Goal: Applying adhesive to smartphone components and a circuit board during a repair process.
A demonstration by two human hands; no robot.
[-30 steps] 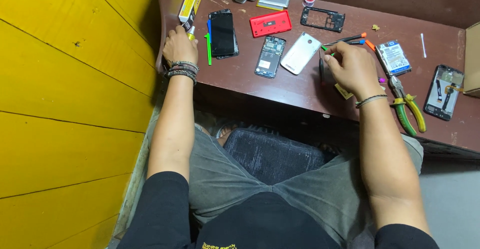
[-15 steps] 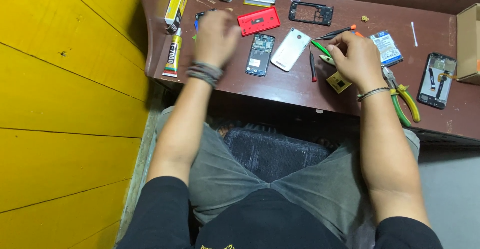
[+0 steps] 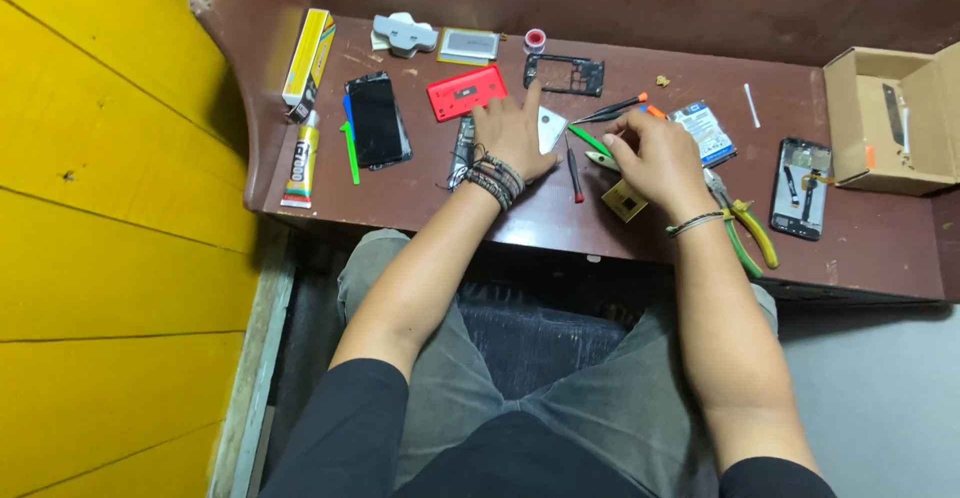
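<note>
My left hand [image 3: 515,133] lies flat with its fingers spread on a white phone back cover [image 3: 551,124], beside an opened phone [image 3: 461,140] on the brown desk [image 3: 430,193]. Dark bands circle that wrist. To the right, my right hand [image 3: 650,153] has its fingers curled around the end of a thin green pry tool [image 3: 588,142], which points up and left. A red-handled screwdriver [image 3: 576,173] lies between the hands. A small yellow square part [image 3: 625,200] sits just under my right hand. Black tweezers [image 3: 610,110] lie above it.
Left on the desk: a black phone [image 3: 377,120], green stick [image 3: 350,148], glue tube [image 3: 300,168], yellow box [image 3: 308,58]. Behind: red cover [image 3: 467,91], black phone frame [image 3: 565,73]. Right: pliers [image 3: 748,233], another opened phone [image 3: 801,188], cardboard box [image 3: 890,118]. A yellow wall [image 3: 110,208] is on the left.
My left hand has moved from the desk's left edge rightwards onto the white cover. My right hand has stayed near the middle with the green tool.
</note>
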